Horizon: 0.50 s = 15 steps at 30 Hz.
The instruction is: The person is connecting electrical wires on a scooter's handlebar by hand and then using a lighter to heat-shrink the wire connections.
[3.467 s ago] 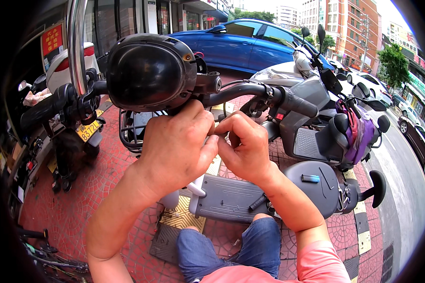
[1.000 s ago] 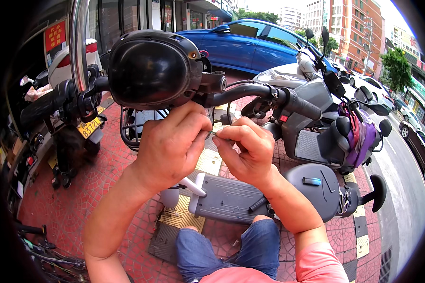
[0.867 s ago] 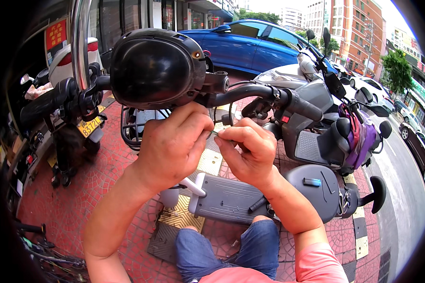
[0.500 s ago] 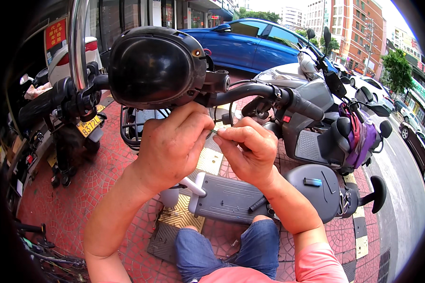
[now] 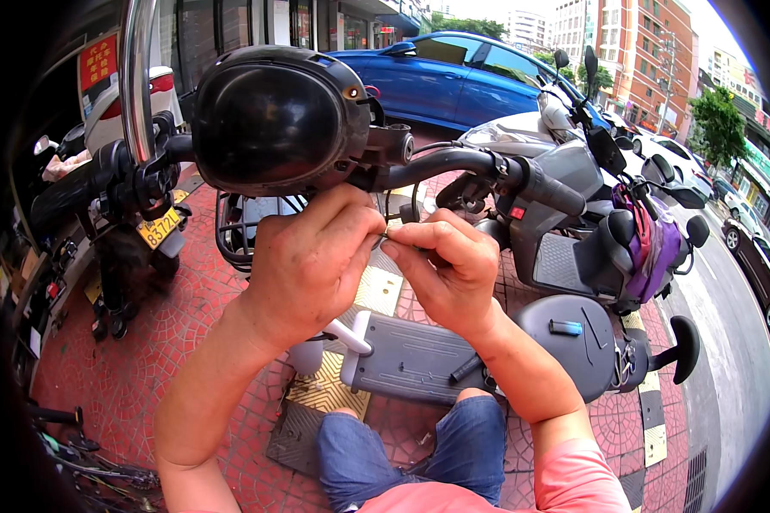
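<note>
Both hands meet just below the black rounded housing point(image 5: 274, 120) at the front of an electric scooter. My left hand point(image 5: 312, 256) is closed, its thumb and forefinger pinching a thin wire point(image 5: 384, 233). Facing it, my right hand point(image 5: 449, 269) pinches the same wire, fingertips almost touching the left ones. Only a tiny length shows; the fingers hide the rest. Dark cables point(image 5: 416, 203) hang behind the fingers, below the black handlebar point(image 5: 462, 162).
Under my arms is the scooter's grey footboard point(image 5: 402, 363), bearing a black-handled tool point(image 5: 466, 369). A blue lighter point(image 5: 565, 327) and a thin, bent dark rod point(image 5: 595, 331) lie on the seat point(image 5: 565, 368). Another scooter point(image 5: 565, 231) stands at right; a blue car point(image 5: 453, 81) is behind.
My right fingertips have shifted slightly left and up, closer to my left ones, and less wire shows between them. Both hands keep their pinch.
</note>
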Tool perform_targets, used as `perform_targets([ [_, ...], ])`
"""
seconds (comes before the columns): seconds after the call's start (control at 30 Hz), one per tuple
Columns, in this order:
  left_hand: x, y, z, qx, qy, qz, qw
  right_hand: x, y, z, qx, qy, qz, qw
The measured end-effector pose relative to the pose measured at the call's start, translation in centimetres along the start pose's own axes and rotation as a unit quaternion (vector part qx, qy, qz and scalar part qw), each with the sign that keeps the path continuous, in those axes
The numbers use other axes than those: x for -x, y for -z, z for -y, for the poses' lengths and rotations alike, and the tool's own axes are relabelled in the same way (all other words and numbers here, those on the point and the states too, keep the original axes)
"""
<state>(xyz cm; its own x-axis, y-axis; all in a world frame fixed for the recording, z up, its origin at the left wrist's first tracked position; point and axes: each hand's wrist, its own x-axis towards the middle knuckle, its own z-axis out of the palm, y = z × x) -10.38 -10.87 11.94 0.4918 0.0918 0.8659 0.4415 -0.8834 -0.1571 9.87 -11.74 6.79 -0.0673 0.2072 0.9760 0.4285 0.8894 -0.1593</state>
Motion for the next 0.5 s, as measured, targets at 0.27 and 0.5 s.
perform_targets([
  [0.27, 2.4, -1.2, -1.3, 0.137, 0.117, -0.102, 0.978, 2.3, 3.4, 1.2, -0.062, -0.163, 0.035, 0.984],
  [0.5, 17.3, -7.5, -8.1, 0.34, 0.37, -0.127, 0.855, 11.0, 14.4, 3.8, 0.094, -0.245, -0.039, 0.964],
])
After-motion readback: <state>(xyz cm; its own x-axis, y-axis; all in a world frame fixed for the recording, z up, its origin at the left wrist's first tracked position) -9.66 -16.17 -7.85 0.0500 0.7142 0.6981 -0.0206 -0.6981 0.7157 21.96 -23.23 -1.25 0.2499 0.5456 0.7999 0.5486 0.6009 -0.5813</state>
